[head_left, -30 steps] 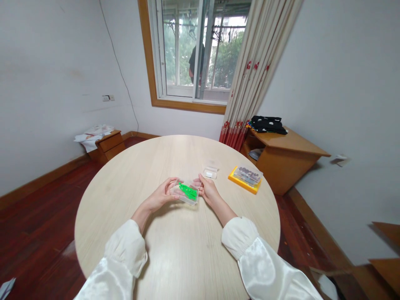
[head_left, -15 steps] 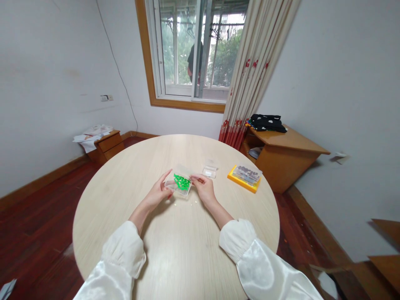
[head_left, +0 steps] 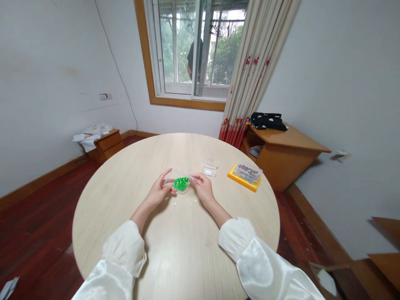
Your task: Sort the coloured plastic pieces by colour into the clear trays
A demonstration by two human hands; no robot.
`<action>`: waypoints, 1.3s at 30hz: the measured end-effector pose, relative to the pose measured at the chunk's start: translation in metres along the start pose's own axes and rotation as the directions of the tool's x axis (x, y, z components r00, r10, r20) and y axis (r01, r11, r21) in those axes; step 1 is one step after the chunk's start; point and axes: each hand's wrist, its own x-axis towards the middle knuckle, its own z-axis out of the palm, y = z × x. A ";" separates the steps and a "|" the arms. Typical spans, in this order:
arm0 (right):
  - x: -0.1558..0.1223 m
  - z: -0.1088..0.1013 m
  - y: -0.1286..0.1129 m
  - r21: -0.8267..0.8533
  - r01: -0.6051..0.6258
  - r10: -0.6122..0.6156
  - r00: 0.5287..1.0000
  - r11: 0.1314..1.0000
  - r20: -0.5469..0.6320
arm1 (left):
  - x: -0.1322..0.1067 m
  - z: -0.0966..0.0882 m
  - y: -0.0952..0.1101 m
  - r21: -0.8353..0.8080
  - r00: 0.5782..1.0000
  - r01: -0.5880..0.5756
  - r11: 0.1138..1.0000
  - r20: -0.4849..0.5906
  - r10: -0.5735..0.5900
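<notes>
Pieces (head_left: 181,184): green, gathered in a heap in the box (head_left: 188,188), where a second ago they lay in a slanting strip; I take them to be loose, so a level hold matters.
Box: clear, up between both hands, slightly farther from the person than a second ago; whether its base touches the desk (head_left: 175,241) I can't tell.
Lid (head_left: 179,173): seems raised, a clear sheet aslant over the pieces.
Bits (head_left: 196,201): a few pale specks on the desk, on the person's side of the box, out of sight a second ago; too small to identify.
Left hand (head_left: 157,193): at the box's left end, gripping it, thumb low on the near side, index finger raised behind.
Right hand (head_left: 204,188): at the box's right end, fingers pinching its clear edge, forearm slanting in from the right.
Case (head_left: 209,171): small and clear, beyond the box to the right.
Tray (head_left: 239,183): yellow, well right of the box, a clear stack (head_left: 246,173) on it.
</notes>
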 end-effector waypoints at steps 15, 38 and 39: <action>0.001 -0.007 0.012 -0.139 0.011 -0.003 0.998 0.990 0.059 | 0.009 -0.007 -0.016 0.396 0.965 -0.210 0.894 -0.063 0.255; -0.001 -0.003 -0.002 -0.012 0.005 -0.005 1.000 1.000 0.016 | 0.008 -0.002 -0.001 0.069 0.982 -0.017 0.997 -0.187 0.030; -0.001 -0.002 -0.002 -0.014 0.005 -0.005 1.000 1.000 0.018 | 0.007 -0.002 0.000 0.008 0.978 0.022 1.000 -0.209 -0.020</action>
